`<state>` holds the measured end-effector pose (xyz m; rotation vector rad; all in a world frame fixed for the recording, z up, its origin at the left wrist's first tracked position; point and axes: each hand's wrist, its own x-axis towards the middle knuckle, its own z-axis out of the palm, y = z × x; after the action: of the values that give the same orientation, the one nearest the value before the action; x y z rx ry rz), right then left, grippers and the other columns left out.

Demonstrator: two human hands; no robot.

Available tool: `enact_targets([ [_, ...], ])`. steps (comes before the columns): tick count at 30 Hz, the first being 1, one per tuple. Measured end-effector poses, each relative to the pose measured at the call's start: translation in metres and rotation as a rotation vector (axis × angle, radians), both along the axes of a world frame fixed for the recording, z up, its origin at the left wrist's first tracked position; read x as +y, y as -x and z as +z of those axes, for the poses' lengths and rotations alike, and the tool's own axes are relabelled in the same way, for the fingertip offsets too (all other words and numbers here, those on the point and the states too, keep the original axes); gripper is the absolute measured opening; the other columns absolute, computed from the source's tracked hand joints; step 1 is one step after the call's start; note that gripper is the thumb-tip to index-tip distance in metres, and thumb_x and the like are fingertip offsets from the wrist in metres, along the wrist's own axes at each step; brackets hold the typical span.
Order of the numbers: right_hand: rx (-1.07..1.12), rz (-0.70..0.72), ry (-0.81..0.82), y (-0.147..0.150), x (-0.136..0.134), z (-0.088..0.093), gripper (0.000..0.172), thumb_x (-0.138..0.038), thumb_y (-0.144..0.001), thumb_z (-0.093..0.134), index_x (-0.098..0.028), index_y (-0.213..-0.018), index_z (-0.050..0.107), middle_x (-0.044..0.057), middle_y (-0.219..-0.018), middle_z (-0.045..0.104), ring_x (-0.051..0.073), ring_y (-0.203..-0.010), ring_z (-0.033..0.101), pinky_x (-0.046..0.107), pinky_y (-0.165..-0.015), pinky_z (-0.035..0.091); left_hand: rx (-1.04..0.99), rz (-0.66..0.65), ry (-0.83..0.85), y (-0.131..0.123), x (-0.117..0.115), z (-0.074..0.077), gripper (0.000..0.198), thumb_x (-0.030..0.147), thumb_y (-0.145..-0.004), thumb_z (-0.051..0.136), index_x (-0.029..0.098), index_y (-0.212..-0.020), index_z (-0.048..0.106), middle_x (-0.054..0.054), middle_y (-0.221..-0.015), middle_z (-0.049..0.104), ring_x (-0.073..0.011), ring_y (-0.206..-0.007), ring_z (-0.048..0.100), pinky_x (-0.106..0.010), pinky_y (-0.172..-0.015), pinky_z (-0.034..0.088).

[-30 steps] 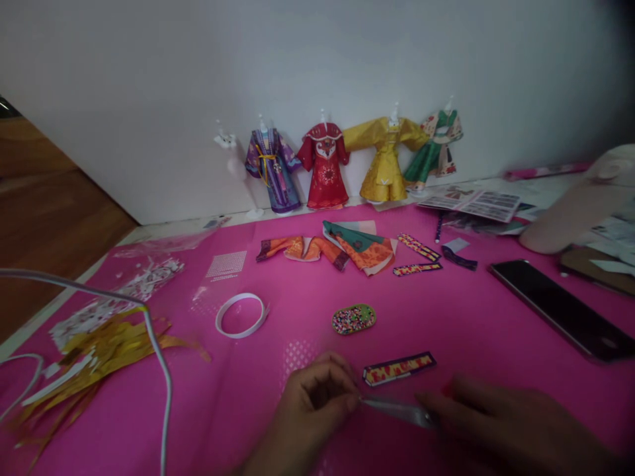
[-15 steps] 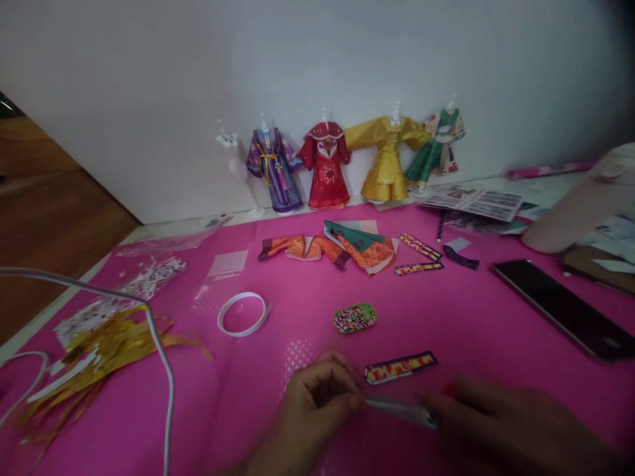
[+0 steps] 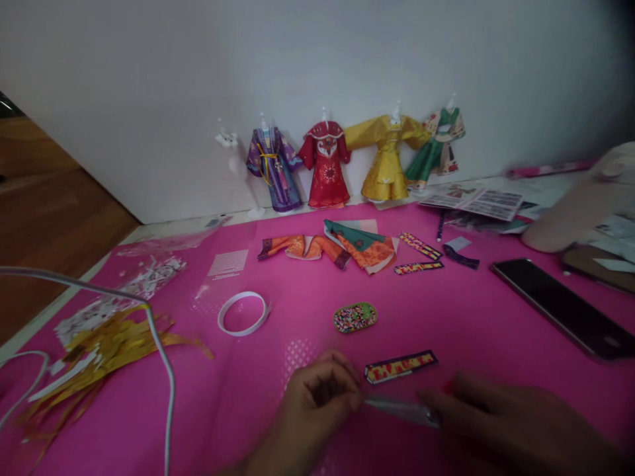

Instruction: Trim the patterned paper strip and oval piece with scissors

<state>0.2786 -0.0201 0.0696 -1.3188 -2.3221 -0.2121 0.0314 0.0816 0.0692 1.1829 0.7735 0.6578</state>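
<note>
My left hand [image 3: 322, 390] is closed in a pinch, thumb against fingertips; whatever lies between them is too small to make out. From the right, my right hand [image 3: 501, 423] is wrapped round scissors [image 3: 404, 410] with a bit of red handle showing. Their metal blades point left, with the tip close to my left fingertips. Just beyond the blades a patterned yellow and red strip [image 3: 401, 367] with a dark border lies flat on the pink mat [image 3: 297, 304]. Farther back is a small oval tray [image 3: 355, 318] of multicoloured beads.
A roll of white tape [image 3: 243, 314] lies left of the bead tray. Orange doll clothes [image 3: 305, 247] and more strips [image 3: 419, 268] lie behind. Dressed doll stands [image 3: 325, 165] line the wall. A phone [image 3: 560, 307] is at right; a white cable [image 3: 161, 350] and gold ribbon scraps [image 3: 114, 347] at left.
</note>
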Motion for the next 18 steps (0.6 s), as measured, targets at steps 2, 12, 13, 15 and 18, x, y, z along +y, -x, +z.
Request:
enact_targets([
  [2,-0.049,0.036,0.035,-0.0005,-0.0001,0.0012,0.046,-0.006,-0.080,0.039,-0.023,-0.116,0.061,-0.005,-0.068,0.058,0.011,-0.043,0.052,0.027,-0.040,0.031,-0.005,0.002,-0.001,0.0000,-0.0003,0.0000,0.013,0.024,-0.069,0.073,0.018,-0.060,0.066,-0.001,-0.076,0.057,-0.0171,-0.073,0.052,-0.030,-0.070,0.039],
  [12,-0.106,0.082,0.083,-0.0023,0.0014,0.0012,0.042,-0.006,-0.085,0.037,-0.020,-0.118,0.058,-0.004,-0.070,0.060,0.012,-0.046,0.056,0.026,-0.039,0.032,-0.011,-0.002,0.003,-0.0002,-0.0008,0.0003,0.012,0.022,-0.068,0.073,0.018,-0.060,0.066,-0.001,-0.077,0.057,-0.0167,-0.073,0.052,-0.030,-0.070,0.039],
  [13,-0.112,0.088,0.090,-0.0026,0.0013,0.0011,0.040,-0.008,-0.087,0.037,-0.020,-0.118,0.058,-0.004,-0.070,0.061,0.012,-0.045,0.056,0.026,-0.039,0.032,-0.015,-0.004,-0.004,-0.0001,-0.0010,0.0000,0.012,0.022,-0.068,0.073,0.018,-0.060,0.066,-0.001,-0.077,0.057,-0.0168,-0.074,0.052,-0.030,-0.070,0.039],
  [15,-0.129,0.091,0.113,-0.0030,0.0013,0.0013,0.038,-0.011,-0.089,0.036,-0.021,-0.119,0.057,-0.004,-0.070,0.061,0.012,-0.044,0.056,0.026,-0.038,0.032,-0.027,-0.009,-0.020,0.0002,-0.0012,-0.0010,0.010,0.021,-0.069,0.073,0.018,-0.061,0.067,-0.001,-0.078,0.057,-0.0166,-0.074,0.052,-0.030,-0.069,0.039],
  [18,-0.132,0.082,0.111,-0.0025,0.0018,0.0025,0.040,-0.009,-0.088,0.034,-0.022,-0.119,0.056,-0.005,-0.069,0.062,0.012,-0.043,0.056,0.027,-0.037,0.031,-0.043,-0.014,-0.042,0.0013,-0.0009,-0.0033,0.009,0.019,-0.071,0.072,0.018,-0.063,0.068,0.000,-0.078,0.056,-0.0156,-0.073,0.051,-0.029,-0.069,0.038],
])
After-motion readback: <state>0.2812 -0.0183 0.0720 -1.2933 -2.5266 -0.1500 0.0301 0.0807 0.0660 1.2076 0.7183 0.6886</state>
